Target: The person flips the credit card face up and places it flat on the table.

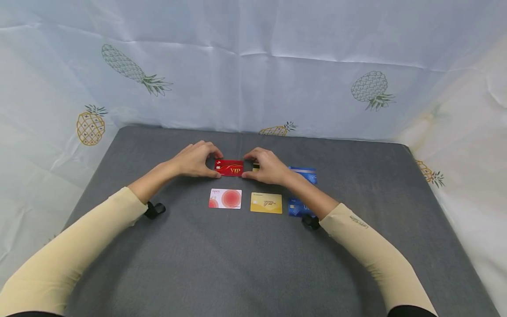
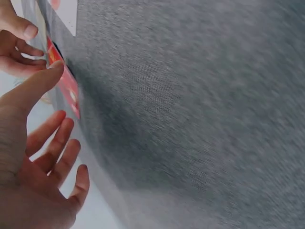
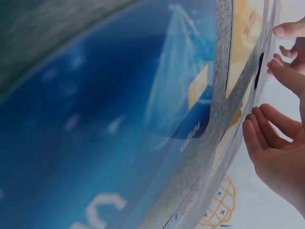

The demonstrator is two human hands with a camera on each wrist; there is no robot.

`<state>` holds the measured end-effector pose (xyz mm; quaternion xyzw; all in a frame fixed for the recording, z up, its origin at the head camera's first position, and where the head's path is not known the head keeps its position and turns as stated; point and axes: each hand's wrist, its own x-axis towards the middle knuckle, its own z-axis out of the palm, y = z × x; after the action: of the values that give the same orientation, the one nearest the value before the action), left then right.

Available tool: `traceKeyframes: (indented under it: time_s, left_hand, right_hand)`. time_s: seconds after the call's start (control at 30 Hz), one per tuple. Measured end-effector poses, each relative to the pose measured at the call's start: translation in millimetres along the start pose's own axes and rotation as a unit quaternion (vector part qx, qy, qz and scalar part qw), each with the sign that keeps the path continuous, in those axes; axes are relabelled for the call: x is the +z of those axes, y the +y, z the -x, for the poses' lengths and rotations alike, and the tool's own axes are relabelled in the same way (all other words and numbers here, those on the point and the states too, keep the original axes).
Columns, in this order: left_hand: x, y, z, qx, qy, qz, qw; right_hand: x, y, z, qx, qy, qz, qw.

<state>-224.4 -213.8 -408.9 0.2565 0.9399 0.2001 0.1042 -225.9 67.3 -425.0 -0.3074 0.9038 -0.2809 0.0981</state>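
Observation:
A red VIP card [image 1: 229,168] sits in the back row of cards, between my two hands. The left hand [image 1: 194,160] pinches its left end, thumb at the near corner and index finger at the far one. In the left wrist view the thumb overlaps the red card [image 2: 69,88], and the other fingers are spread loosely. My right hand [image 1: 269,166] pinches the card's right end, thumb near and index finger far. Under that hand lies a yellowish card with a black stripe [image 1: 255,167], mostly hidden by it.
A front row holds a white-and-pink card [image 1: 215,198], a gold card [image 1: 266,203] and a blue card [image 1: 298,208]. Another blue card [image 1: 310,176] lies behind, partly covered by the right forearm. The grey table [image 1: 237,264] meets a pineapple-print curtain [image 1: 253,88] at the back.

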Motion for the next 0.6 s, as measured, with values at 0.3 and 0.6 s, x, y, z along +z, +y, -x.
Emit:
traceKeyframes:
  time_s: [0.3, 0.6]
  left_hand:
    - [3.7, 18.4, -13.4, 0.013, 0.007, 0.005, 0.9999]
    - [8.0, 34.6, -29.5, 0.035, -0.002, 0.024, 0.9991]
  right_hand:
    - [-10.3, 10.8, 16.1, -0.003, 0.009, -0.011, 1.000]
    - [-16.9, 23.4, 28.4, -0.003, 0.020, -0.019, 1.000]
